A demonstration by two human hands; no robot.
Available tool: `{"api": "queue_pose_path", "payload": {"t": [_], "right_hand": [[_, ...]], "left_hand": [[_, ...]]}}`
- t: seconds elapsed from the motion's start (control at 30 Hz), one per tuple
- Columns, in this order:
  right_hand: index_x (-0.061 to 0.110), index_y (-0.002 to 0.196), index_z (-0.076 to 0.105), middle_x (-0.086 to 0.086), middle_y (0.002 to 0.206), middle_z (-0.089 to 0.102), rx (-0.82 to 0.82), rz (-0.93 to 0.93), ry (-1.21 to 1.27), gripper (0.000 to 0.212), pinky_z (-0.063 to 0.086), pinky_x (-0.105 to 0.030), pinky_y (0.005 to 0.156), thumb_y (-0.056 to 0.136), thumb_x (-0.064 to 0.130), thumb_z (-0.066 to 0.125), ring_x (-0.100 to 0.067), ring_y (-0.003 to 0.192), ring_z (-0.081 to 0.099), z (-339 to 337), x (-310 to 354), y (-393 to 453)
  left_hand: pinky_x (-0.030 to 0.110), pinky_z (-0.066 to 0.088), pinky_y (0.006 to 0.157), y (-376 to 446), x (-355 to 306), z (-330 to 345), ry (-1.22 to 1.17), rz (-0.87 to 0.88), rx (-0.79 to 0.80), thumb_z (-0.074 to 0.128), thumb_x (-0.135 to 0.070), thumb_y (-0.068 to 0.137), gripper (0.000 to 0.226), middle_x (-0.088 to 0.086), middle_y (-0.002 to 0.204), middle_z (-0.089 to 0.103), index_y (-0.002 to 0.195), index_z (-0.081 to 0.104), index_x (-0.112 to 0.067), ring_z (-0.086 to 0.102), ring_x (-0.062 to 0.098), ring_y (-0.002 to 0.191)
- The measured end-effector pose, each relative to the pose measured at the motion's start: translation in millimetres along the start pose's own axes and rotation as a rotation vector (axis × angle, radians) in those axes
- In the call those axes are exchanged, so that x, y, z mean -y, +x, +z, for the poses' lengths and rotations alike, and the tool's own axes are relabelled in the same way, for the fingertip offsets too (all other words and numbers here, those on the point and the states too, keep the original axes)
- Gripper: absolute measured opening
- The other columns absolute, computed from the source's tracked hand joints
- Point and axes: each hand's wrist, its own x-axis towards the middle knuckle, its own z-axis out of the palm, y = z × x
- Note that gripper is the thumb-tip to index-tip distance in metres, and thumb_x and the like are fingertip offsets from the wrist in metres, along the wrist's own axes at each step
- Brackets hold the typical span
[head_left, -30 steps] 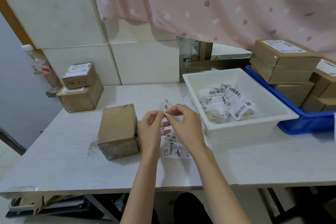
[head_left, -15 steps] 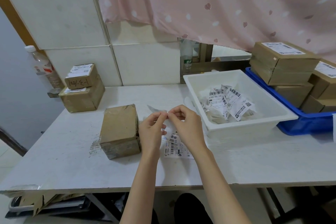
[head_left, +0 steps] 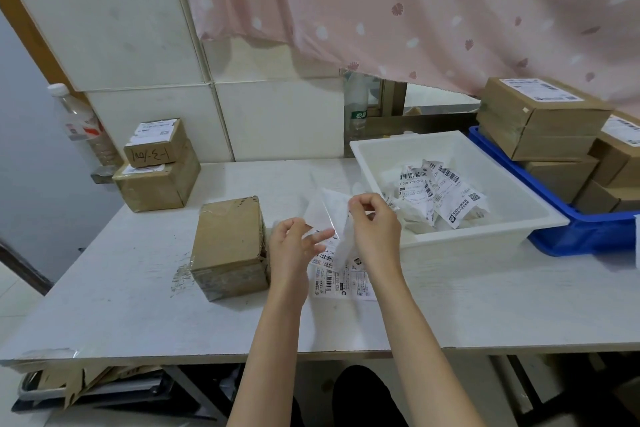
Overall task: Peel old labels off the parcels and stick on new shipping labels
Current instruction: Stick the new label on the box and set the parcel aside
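**Label Separation at the Work Table**

Your right hand (head_left: 375,229) pinches the upper edge of a white label sheet (head_left: 341,236), fingers curled over it above the table (head_left: 138,305). Your left hand (head_left: 294,246) grips a translucent backing strip (head_left: 317,215) between thumb and fingers; the strip rises to a point above both hands. Sheet and strip meet between your hands, and you cannot tell from this view exactly where they join.

Directly beneath your hands, printed shipping labels (head_left: 341,282) lie flat on the table. Just left of your left hand stands a brown parcel (head_left: 230,246), its top face bare cardboard with tape at the edges.

At the right, a white tray (head_left: 485,239) holds a heap of crumpled labels (head_left: 436,194). Behind it, a blue bin (head_left: 588,236) contains stacked labelled boxes (head_left: 540,118).

At the far left corner, two small boxes (head_left: 156,163) are stacked, each bearing a label on top, with a plastic bottle (head_left: 83,125) behind them. A pink curtain (head_left: 415,3) hangs above.
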Motion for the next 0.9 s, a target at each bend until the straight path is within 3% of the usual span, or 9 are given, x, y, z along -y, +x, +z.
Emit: {"api": "queue_pose_path", "payload": {"t": [0.1, 0.2, 0.33, 0.47, 0.57, 0.63, 0.7, 0.9], "right_hand": [[0.014, 0.086, 0.062, 0.007, 0.073, 0.060, -0.052, 0.071, 0.055, 0.014, 0.042, -0.020, 0.067, 0.096, 0.019, 0.054, -0.010, 0.068, 0.054, -2, -1, 3], [0.018, 0.084, 0.059, 0.003, 0.060, 0.056, -0.080, 0.106, 0.112, 0.014, 0.042, -0.026, 0.065, 0.097, 0.020, 0.052, -0.010, 0.059, 0.052, -4, 2, 4], [0.021, 0.081, 0.056, 0.006, 0.056, 0.055, -0.103, 0.092, 0.180, 0.018, 0.042, -0.026, 0.065, 0.097, 0.016, 0.050, -0.012, 0.060, 0.053, -6, 8, 4], [0.020, 0.080, 0.056, 0.006, 0.059, 0.051, -0.116, 0.112, 0.216, 0.017, 0.039, -0.026, 0.063, 0.096, 0.015, 0.052, -0.007, 0.056, 0.047, -8, 12, 6], [0.022, 0.081, 0.056, 0.004, 0.073, 0.051, -0.147, 0.113, 0.249, 0.017, 0.037, -0.031, 0.071, 0.097, 0.018, 0.052, -0.011, 0.069, 0.046, -8, 13, 7], [0.023, 0.082, 0.055, 0.003, 0.076, 0.050, -0.172, 0.126, 0.287, 0.018, 0.037, -0.029, 0.069, 0.098, 0.018, 0.050, -0.012, 0.070, 0.045, -11, 15, 6], [0.022, 0.080, 0.053, 0.004, 0.072, 0.047, -0.200, 0.141, 0.343, 0.020, 0.035, -0.023, 0.060, 0.099, 0.016, 0.048, -0.008, 0.060, 0.042, -15, 19, 5], [0.019, 0.081, 0.051, 0.002, 0.069, 0.042, -0.267, 0.153, 0.464, 0.021, 0.032, -0.012, 0.047, 0.099, 0.011, 0.046, -0.005, 0.052, 0.038, -25, 25, 4]], "left_hand": [[0.022, 0.059, 0.070, 2, 1, 2, -0.068, 0.031, 0.003, 0.033, 0.000, 0.101, 0.021, 0.013, 0.085, 0.070, 0.084, 0.040, -0.010, 0.075, 0.026, 0.083], [0.024, 0.059, 0.066, 6, 0, 2, -0.033, 0.062, -0.045, 0.029, 0.000, 0.101, 0.021, 0.027, 0.091, 0.071, 0.085, 0.037, -0.011, 0.075, 0.027, 0.079], [0.025, 0.059, 0.073, 11, -1, 2, 0.018, 0.132, -0.064, 0.040, -0.017, 0.105, 0.014, 0.013, 0.078, 0.075, 0.092, 0.036, -0.012, 0.075, 0.023, 0.083], [0.016, 0.054, 0.081, 15, 4, 3, 0.228, 0.183, -0.004, 0.040, -0.028, 0.106, 0.026, 0.013, 0.106, 0.071, 0.095, 0.055, -0.009, 0.069, 0.009, 0.101], [0.024, 0.046, 0.097, 18, 11, 0, 0.378, 0.144, 0.070, 0.048, -0.034, 0.099, 0.024, 0.001, 0.119, 0.065, 0.107, 0.065, -0.019, 0.060, 0.009, 0.113], [0.029, 0.042, 0.104, 19, 15, 0, 0.405, 0.087, 0.111, 0.053, -0.032, 0.098, 0.019, -0.004, 0.124, 0.060, 0.109, 0.064, -0.023, 0.056, 0.008, 0.116], [0.030, 0.040, 0.104, 19, 16, 1, 0.408, 0.067, 0.129, 0.053, -0.028, 0.099, 0.009, -0.007, 0.120, 0.058, 0.099, 0.062, -0.026, 0.054, 0.009, 0.114], [0.035, 0.037, 0.109, 22, 14, 8, 0.444, 0.046, 0.067, 0.049, -0.023, 0.101, 0.021, -0.007, 0.122, 0.048, 0.083, 0.051, -0.035, 0.047, 0.015, 0.120]]}}
